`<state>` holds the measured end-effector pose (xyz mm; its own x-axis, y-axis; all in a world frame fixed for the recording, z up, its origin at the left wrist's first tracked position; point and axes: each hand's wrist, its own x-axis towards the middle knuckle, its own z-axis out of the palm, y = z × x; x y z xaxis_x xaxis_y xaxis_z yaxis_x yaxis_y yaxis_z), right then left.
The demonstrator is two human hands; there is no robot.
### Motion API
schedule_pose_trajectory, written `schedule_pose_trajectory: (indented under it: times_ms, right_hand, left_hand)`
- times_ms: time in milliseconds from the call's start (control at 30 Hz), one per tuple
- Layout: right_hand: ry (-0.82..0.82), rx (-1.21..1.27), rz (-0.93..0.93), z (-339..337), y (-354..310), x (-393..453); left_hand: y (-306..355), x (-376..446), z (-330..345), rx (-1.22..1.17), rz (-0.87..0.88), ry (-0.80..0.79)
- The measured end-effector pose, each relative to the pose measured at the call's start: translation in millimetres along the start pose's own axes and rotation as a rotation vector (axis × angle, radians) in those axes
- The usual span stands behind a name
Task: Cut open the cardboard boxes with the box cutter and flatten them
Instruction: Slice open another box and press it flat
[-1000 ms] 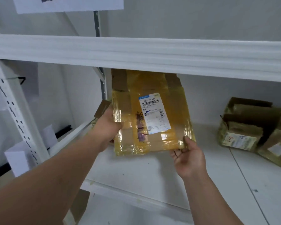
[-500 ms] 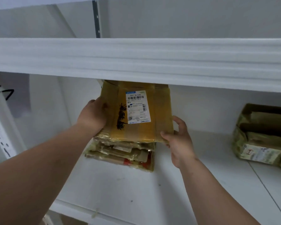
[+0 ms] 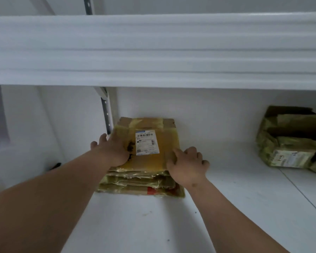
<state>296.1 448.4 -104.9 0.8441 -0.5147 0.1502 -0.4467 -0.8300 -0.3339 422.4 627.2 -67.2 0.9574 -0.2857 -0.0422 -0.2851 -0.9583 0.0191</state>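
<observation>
Both hands, left hand (image 3: 115,152) and right hand (image 3: 187,166), lay flat, grip wide, on the flattened box (image 3: 151,159) atop the stack (image 3: 135,183) on the shelf (image 3: 153,225).

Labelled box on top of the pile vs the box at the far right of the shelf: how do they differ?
The labelled box is pressed flat and lies on the stack; the right-hand box still has bulk and stands alone, crumpled and open at the top. The left hand and right hand rest on the labelled box; nothing touches the right-hand box. Shared: both are brown cardboard under yellowish tape, with a white label, on the same white shelf.
</observation>
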Motion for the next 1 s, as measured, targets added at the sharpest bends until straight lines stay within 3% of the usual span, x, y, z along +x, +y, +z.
schedule_pose_trajectory:
  times_ms: [100,233,367,633,867,1000]
  right_hand:
    - [0.058,-0.044,-0.145,2.1,-4.1,3.4]
    - [-0.098,-0.156,-0.337,6.5,-15.1,8.9]
    - [-0.225,-0.244,-0.305,19.9,-13.8,10.2]
    - [-0.234,-0.215,-0.263,29.7,-12.2,9.6]
    - [0.088,0.024,-0.397,26.7,-3.3,-15.9]
    - [0.277,0.167,-0.298,11.0,28.9,-18.9]
  left_hand:
    - [8.2,6.0,13.4,0.006,0.141,0.027]
    - [14.0,14.4,20.5,-0.063,0.236,-0.065]
    - [13.6,11.2,28.6,-0.002,0.263,-0.13]
    - [17.7,9.9,33.2,0.062,0.255,-0.14]
    - [31.7,0.1,11.8,0.086,0.25,-0.02]
    - [60.8,-16.0,-8.9,0.116,0.292,0.133]
